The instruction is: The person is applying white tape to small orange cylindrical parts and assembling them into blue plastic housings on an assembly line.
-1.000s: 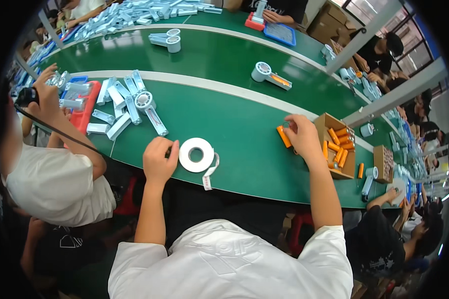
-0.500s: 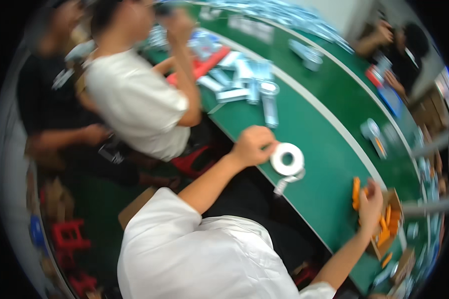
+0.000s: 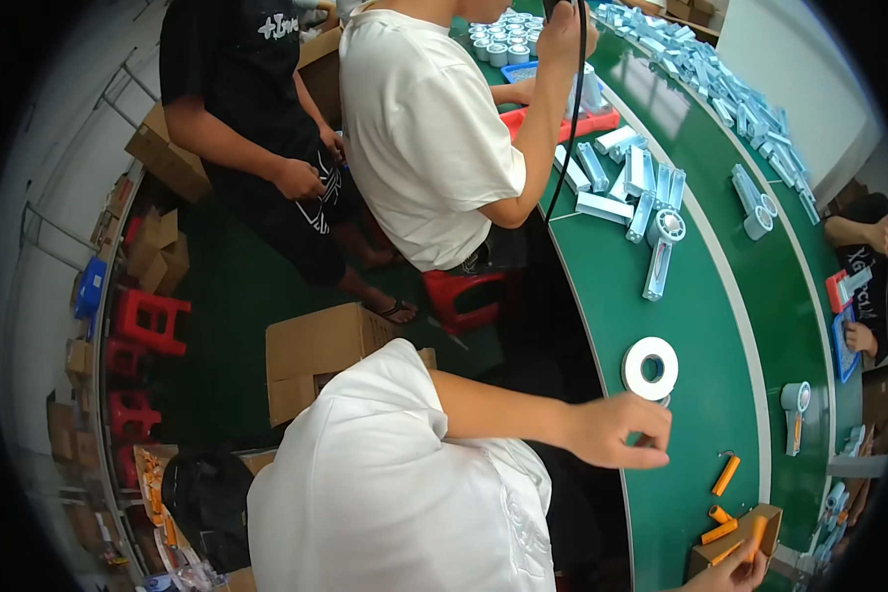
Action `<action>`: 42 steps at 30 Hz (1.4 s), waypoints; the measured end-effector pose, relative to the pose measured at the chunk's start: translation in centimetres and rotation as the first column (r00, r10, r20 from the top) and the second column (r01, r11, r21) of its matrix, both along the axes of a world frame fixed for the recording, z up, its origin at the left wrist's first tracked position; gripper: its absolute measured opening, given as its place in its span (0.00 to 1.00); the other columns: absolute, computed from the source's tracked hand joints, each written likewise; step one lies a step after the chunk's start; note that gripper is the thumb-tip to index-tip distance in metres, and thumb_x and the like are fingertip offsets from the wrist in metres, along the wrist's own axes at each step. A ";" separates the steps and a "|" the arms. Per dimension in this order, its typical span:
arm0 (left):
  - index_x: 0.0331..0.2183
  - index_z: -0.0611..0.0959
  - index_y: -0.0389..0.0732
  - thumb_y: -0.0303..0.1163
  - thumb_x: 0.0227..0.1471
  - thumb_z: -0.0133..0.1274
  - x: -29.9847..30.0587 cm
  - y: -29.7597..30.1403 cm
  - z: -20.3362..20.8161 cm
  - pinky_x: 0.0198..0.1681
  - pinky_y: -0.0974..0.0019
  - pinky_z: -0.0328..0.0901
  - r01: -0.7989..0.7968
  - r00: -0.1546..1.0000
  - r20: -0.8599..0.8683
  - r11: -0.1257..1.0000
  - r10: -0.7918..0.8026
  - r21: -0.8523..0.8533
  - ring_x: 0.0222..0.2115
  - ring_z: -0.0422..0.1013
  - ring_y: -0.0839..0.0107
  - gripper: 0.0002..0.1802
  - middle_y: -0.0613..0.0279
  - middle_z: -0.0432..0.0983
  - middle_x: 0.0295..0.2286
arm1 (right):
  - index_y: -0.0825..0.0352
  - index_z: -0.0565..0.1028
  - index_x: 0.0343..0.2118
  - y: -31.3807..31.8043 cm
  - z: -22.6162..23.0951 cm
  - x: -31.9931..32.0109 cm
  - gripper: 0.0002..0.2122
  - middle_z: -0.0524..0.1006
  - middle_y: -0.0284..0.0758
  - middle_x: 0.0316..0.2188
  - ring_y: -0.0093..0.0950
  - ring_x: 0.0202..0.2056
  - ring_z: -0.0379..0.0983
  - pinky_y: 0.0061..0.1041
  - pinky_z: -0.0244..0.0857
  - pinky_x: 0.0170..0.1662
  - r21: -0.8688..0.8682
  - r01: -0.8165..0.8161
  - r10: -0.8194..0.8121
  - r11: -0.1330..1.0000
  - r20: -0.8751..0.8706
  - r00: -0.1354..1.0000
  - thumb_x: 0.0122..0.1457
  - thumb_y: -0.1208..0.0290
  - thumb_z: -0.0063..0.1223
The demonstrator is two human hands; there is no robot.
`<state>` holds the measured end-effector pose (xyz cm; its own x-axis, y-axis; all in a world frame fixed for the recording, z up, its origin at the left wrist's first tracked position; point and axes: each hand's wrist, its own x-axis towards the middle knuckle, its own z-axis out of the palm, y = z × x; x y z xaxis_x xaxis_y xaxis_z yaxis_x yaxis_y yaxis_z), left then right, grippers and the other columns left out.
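My left hand (image 3: 617, 431) hovers over the near edge of the green table (image 3: 705, 326), thumb and forefinger pinched together just below a white tape roll (image 3: 632, 368) that lies flat. Nothing shows between the fingertips. My right hand (image 3: 735, 574) is only partly in view at the bottom edge, resting at an open cardboard box (image 3: 703, 558) that holds orange cylindrical pieces (image 3: 720, 533). Whether it grips one is hidden. Two more orange pieces (image 3: 725, 476) lie loose on the table between the box and the roll.
A person in a white T-shirt (image 3: 424, 128) sits at the table on my left, and another in black (image 3: 247, 99) stands behind. Pale blue packages (image 3: 631, 187) and a round-headed device (image 3: 661, 247) lie further along. A cardboard box (image 3: 316, 355) and red stools (image 3: 153, 318) stand on the floor.
The view has swung far to the left and now shows the floor and the neighbours. My left hand has dropped from beside the tape roll to just below it. My right hand stays at the box.
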<state>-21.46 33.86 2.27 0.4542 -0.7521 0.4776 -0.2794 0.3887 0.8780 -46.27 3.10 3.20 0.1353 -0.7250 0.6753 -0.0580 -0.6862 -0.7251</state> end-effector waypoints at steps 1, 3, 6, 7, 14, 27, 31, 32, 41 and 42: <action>0.31 0.84 0.41 0.29 0.59 0.63 -1.2 -0.6 0.5 0.33 0.66 0.66 0.016 1.000 -0.006 1.000 -0.016 0.003 0.27 0.69 0.67 0.05 0.65 0.76 0.30 | 0.68 0.82 0.34 1.6 0.6 0.1 0.10 0.77 0.35 0.20 0.23 0.16 0.55 0.26 0.58 0.21 0.003 0.016 -0.016 1.000 -0.006 1.000 0.72 0.67 0.61; 0.40 0.87 0.40 0.35 0.66 0.61 -3.1 -2.2 2.3 0.33 0.70 0.66 0.296 0.886 -0.407 0.947 -0.222 0.127 0.26 0.67 0.75 0.08 0.66 0.78 0.35 | 0.62 0.72 0.30 8.1 3.8 2.5 0.14 0.70 0.29 0.23 0.21 0.19 0.59 0.25 0.63 0.27 -0.245 0.106 -0.119 0.964 -0.037 0.992 0.68 0.65 0.66; 0.55 0.85 0.41 0.36 0.68 0.60 -3.0 -3.8 2.6 0.42 0.69 0.69 0.555 0.744 -0.554 0.807 -0.373 0.201 0.37 0.71 0.72 0.17 0.61 0.77 0.44 | 0.63 0.74 0.30 12.8 0.6 3.3 0.15 0.78 0.37 0.40 0.35 0.37 0.79 0.29 0.80 0.40 -0.361 -0.044 0.019 0.931 -0.072 0.997 0.52 0.88 0.72; 0.57 0.84 0.41 0.35 0.68 0.59 -3.3 -4.2 1.9 0.46 0.69 0.69 0.482 0.800 -0.478 0.862 -0.361 0.155 0.39 0.72 0.71 0.19 0.59 0.78 0.46 | 0.64 0.77 0.31 14.5 0.7 5.3 0.12 0.78 0.39 0.41 0.37 0.37 0.79 0.32 0.80 0.41 -0.360 -0.201 0.167 0.911 -0.122 0.978 0.54 0.86 0.71; 0.62 0.79 0.36 0.28 0.69 0.55 -2.5 -3.1 0.0 0.53 0.70 0.67 0.290 0.880 -0.428 0.947 -0.207 0.139 0.45 0.71 0.70 0.23 0.59 0.71 0.48 | 0.63 0.81 0.41 16.8 -1.1 8.9 0.13 0.79 0.34 0.46 0.34 0.43 0.79 0.32 0.79 0.47 -0.193 -0.368 0.325 0.909 -0.224 0.919 0.56 0.86 0.68; 0.67 0.76 0.36 0.35 0.66 0.62 0.4 -1.3 0.4 0.40 0.73 0.61 0.151 0.987 -0.007 0.930 -0.158 0.336 0.35 0.62 0.74 0.31 0.62 0.67 0.39 | 0.70 0.69 0.64 16.6 -1.9 10.8 0.28 0.78 0.40 0.45 0.30 0.44 0.78 0.31 0.73 0.52 0.434 -0.689 0.744 0.581 0.063 0.666 0.60 0.86 0.61; 0.65 0.78 0.36 0.35 0.65 0.63 0.6 -1.1 -0.2 0.40 0.73 0.60 0.132 0.991 -0.055 0.939 -0.121 0.318 0.34 0.62 0.74 0.31 0.63 0.68 0.38 | 0.70 0.69 0.63 17.0 -2.4 11.1 0.27 0.78 0.39 0.42 0.29 0.41 0.78 0.30 0.73 0.49 0.383 -0.686 0.740 0.618 0.012 0.673 0.60 0.86 0.60; 0.65 0.78 0.36 0.34 0.65 0.63 0.6 -1.0 -0.4 0.40 0.74 0.60 0.127 0.991 -0.076 0.940 -0.108 0.317 0.34 0.63 0.74 0.30 0.64 0.68 0.37 | 0.70 0.69 0.62 17.1 -2.5 11.2 0.26 0.78 0.39 0.41 0.29 0.40 0.78 0.30 0.73 0.48 0.364 -0.683 0.739 0.633 -0.018 0.674 0.60 0.87 0.60; 0.59 0.83 0.36 0.25 0.60 0.65 2.1 -0.5 -1.1 0.37 0.76 0.63 0.265 0.940 -0.290 0.916 -0.177 0.301 0.33 0.65 0.76 0.25 0.63 0.70 0.38 | 0.68 0.68 0.58 15.6 -1.2 10.7 0.24 0.74 0.36 0.34 0.26 0.33 0.73 0.23 0.70 0.40 0.418 -0.908 0.512 -0.030 0.787 0.345 0.58 0.90 0.55; 0.58 0.83 0.36 0.23 0.59 0.65 2.2 -0.6 -1.3 0.37 0.76 0.63 0.292 0.923 -0.333 0.915 -0.192 0.280 0.33 0.66 0.76 0.25 0.62 0.70 0.39 | 0.68 0.67 0.57 15.1 -0.6 10.5 0.24 0.74 0.36 0.34 0.25 0.32 0.72 0.21 0.69 0.39 0.441 -0.895 0.514 -0.066 0.784 0.348 0.58 0.90 0.54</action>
<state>-19.24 33.26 1.00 0.3195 -0.9451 0.0682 0.0753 0.0971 0.9924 -35.77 18.18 2.56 0.8841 -0.4602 0.0813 0.3922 0.6359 -0.6647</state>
